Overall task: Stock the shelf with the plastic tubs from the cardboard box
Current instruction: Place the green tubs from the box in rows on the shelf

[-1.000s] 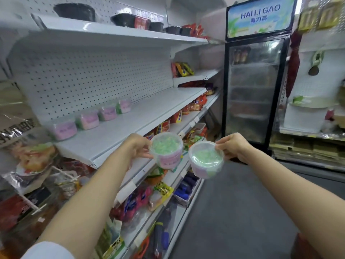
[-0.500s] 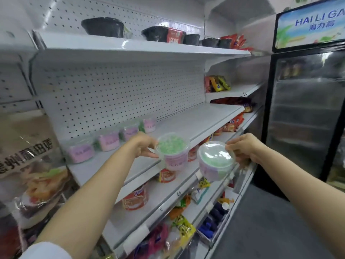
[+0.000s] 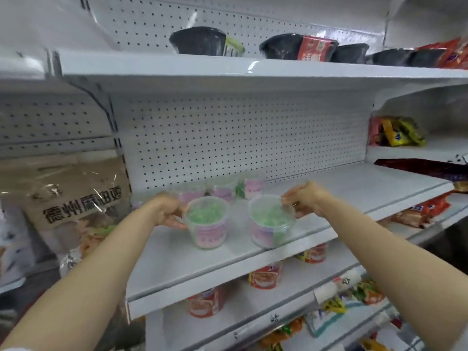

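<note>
My left hand (image 3: 166, 211) grips a clear plastic tub (image 3: 207, 221) with green contents and a pink label, held upright over the white middle shelf (image 3: 354, 186). My right hand (image 3: 305, 198) pinches the rim of a second tub (image 3: 269, 220) of the same kind, just to the right of the first. Both tubs are low over the shelf; I cannot tell whether they touch it. Behind them, against the pegboard, stands a row of similar tubs (image 3: 249, 187), partly hidden by my hands. The cardboard box is out of view.
The shelf above (image 3: 228, 69) carries black bowls (image 3: 200, 40) and red packets. Red cup noodles (image 3: 264, 274) stand on the shelf below. A large beige snack bag (image 3: 76, 206) hangs at the left. Snack packets (image 3: 395, 131) fill the bay to the right.
Both hands have carried their tubs forward from over the aisle to low over the middle shelf. The view has turned left, and the fridge has left the frame.
</note>
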A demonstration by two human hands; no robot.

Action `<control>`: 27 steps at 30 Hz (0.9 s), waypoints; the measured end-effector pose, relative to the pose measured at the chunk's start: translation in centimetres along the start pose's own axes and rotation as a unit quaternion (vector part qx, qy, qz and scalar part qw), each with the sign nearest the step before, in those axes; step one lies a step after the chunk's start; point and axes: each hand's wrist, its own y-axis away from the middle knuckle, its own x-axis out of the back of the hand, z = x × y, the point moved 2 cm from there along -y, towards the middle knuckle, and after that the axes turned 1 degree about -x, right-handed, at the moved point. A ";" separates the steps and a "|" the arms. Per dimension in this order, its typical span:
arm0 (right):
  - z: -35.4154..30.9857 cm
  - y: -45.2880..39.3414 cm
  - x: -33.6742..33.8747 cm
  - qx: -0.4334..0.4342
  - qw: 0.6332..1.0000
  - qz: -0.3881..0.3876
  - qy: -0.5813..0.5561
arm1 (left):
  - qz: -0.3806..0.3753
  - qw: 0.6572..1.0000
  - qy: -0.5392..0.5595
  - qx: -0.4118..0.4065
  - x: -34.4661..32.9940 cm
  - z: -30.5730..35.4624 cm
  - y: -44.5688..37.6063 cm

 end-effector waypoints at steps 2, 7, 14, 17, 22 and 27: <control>-1.3 -2.2 -2.5 0.008 0.999 -0.042 0.008 | 0.038 0.999 0.018 0.022 2.0 -1.1 0.0; -4.0 -6.5 -9.0 0.023 0.991 -0.125 0.029 | 0.119 0.990 0.059 0.046 6.4 -3.4 1.3; -6.6 -8.6 -15.0 0.020 0.985 -0.161 0.054 | 0.192 0.973 0.081 0.097 9.9 -5.2 1.7; -7.0 -9.0 -16.0 0.015 0.984 -0.167 0.059 | 0.200 0.971 0.084 0.097 10.4 -5.4 0.7; -7.3 -9.0 -16.9 0.016 0.988 -0.147 0.043 | 0.208 0.970 0.090 0.093 10.3 -5.2 -0.1; -4.7 -8.3 -17.4 0.090 0.988 -0.096 -0.085 | 0.245 0.966 0.066 0.048 10.1 -6.8 0.9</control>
